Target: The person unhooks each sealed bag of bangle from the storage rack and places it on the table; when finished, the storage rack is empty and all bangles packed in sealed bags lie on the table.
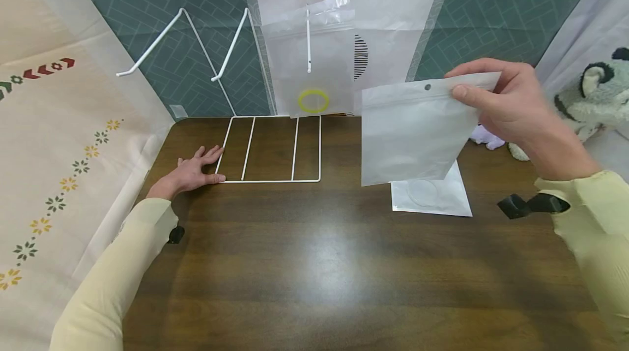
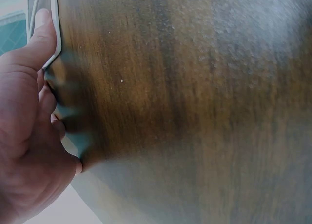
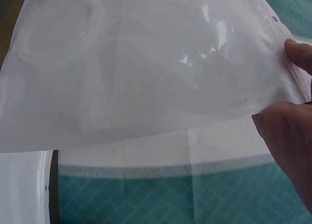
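Observation:
With thumb and fingers my right hand (image 1: 508,97) pinches the upper right corner of a white zip bag (image 1: 413,127), which hangs in the air with its punched hole near the top. In the right wrist view a faint ring shape (image 3: 56,31) shows through this bag. My left hand (image 1: 189,173) rests with spread fingers at the left side of a white wire rack's base (image 1: 270,181), thumb along the front corner. From one of the rack's hooks (image 1: 308,40) hangs a clear zip bag (image 1: 280,72) holding a yellow ring (image 1: 313,101). Two other hooks (image 1: 152,48) hold nothing.
Another white bag (image 1: 434,198), with a round outline inside, lies on the brown wooden table (image 1: 295,285) below the held one. A plush toy (image 1: 601,94) sits at the right edge, near a small purple item (image 1: 486,137). Patterned cloth (image 1: 73,176) hangs on the left.

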A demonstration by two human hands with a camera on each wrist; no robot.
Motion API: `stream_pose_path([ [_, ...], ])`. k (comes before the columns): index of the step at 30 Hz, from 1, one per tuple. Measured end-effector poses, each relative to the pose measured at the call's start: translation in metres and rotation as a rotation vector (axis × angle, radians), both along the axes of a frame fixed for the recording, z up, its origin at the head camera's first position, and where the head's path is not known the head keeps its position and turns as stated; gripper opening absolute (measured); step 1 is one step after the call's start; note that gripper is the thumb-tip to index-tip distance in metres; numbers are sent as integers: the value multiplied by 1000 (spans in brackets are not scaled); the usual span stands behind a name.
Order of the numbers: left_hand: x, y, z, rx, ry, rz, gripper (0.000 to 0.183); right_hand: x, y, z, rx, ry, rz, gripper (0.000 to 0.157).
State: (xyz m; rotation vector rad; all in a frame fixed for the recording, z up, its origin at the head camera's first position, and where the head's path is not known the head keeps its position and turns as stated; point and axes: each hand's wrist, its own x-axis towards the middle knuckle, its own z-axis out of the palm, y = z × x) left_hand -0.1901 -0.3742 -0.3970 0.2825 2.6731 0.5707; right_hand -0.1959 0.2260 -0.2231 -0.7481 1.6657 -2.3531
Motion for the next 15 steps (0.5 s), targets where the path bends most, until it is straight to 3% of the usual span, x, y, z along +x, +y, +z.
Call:
stream_pose_path([
  [8, -1, 0, -2, 3, 6, -5, 89, 11, 49, -15, 23, 90, -77, 30],
  [11, -1, 0, -2, 3, 5, -5, 89, 16, 69, -21, 83, 125, -148, 30],
  [15, -1, 0, -3, -1, 4, -2, 89, 24, 98, -31, 190, 101, -289, 30],
])
